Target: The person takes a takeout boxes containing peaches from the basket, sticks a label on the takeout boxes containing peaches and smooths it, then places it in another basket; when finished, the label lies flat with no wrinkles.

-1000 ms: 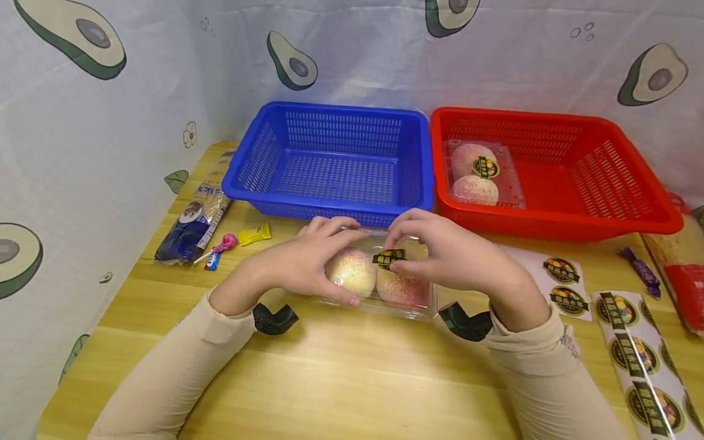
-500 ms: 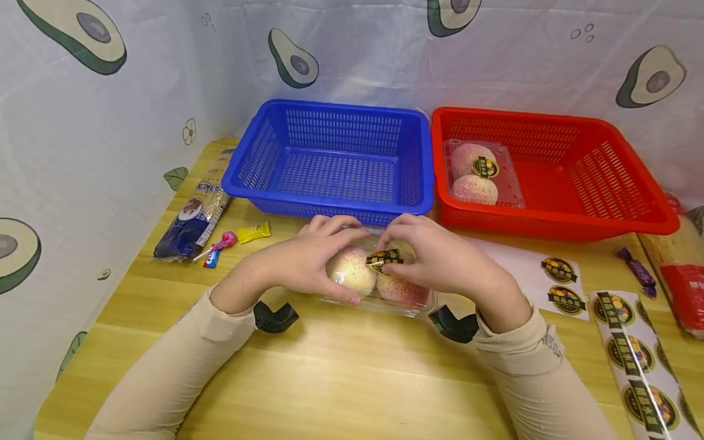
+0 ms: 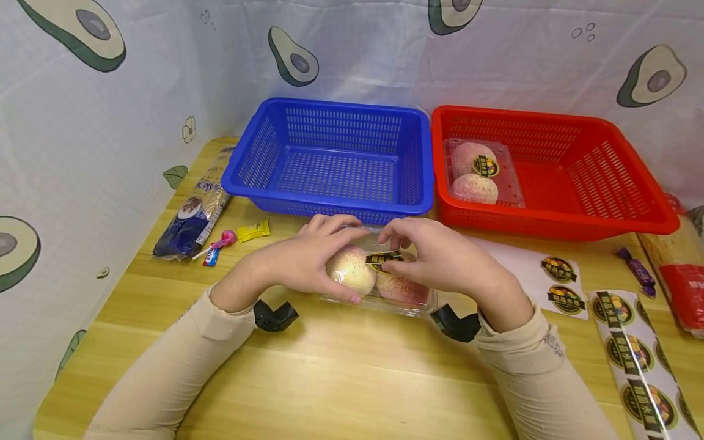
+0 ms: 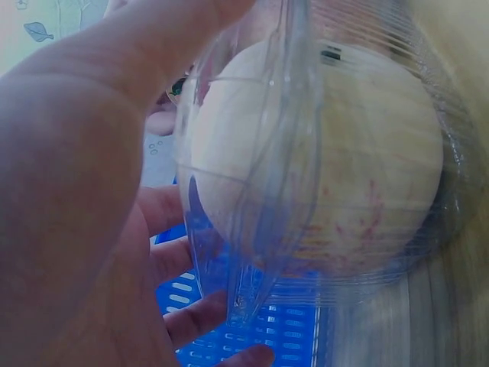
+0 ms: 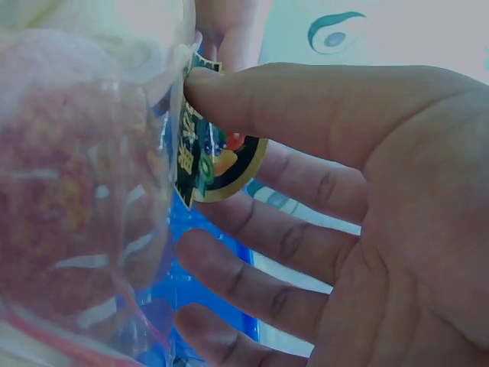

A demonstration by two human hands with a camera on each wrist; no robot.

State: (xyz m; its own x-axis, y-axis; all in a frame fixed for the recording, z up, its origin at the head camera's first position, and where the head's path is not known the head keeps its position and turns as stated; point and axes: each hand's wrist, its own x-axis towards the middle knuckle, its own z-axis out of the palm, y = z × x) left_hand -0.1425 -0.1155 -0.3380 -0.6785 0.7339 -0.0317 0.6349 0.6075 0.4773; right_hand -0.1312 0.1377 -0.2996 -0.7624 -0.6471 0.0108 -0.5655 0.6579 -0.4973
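Note:
A clear plastic fruit box (image 3: 393, 307) holds two peaches, a pale one (image 3: 352, 272) on the left and a redder one (image 3: 404, 289) on the right. My left hand (image 3: 308, 260) spans the box's left end, thumb at the near edge and fingers over the far side. Above the lid my right hand (image 3: 442, 253) pinches a round black-and-gold sticker (image 5: 229, 164) with a banner across it. In the right wrist view its thumb lies on the sticker, the banner edge is against the lid, and the rounded part stands away from it. Its other fingers are spread loosely.
Behind the box stand a blue basket (image 3: 330, 205) and a red basket (image 3: 566, 217); the red one holds another stickered peach box (image 3: 508, 177). Sticker sheets (image 3: 632, 360) lie at right. A lollipop (image 3: 227, 238), a yellow wrapped candy (image 3: 253, 231) and a blue-and-gold packet (image 3: 192, 217) lie at left.
My right hand has shifted slightly left with the sticker, bringing it over the gap between the peaches. My left hand has stayed on the box.

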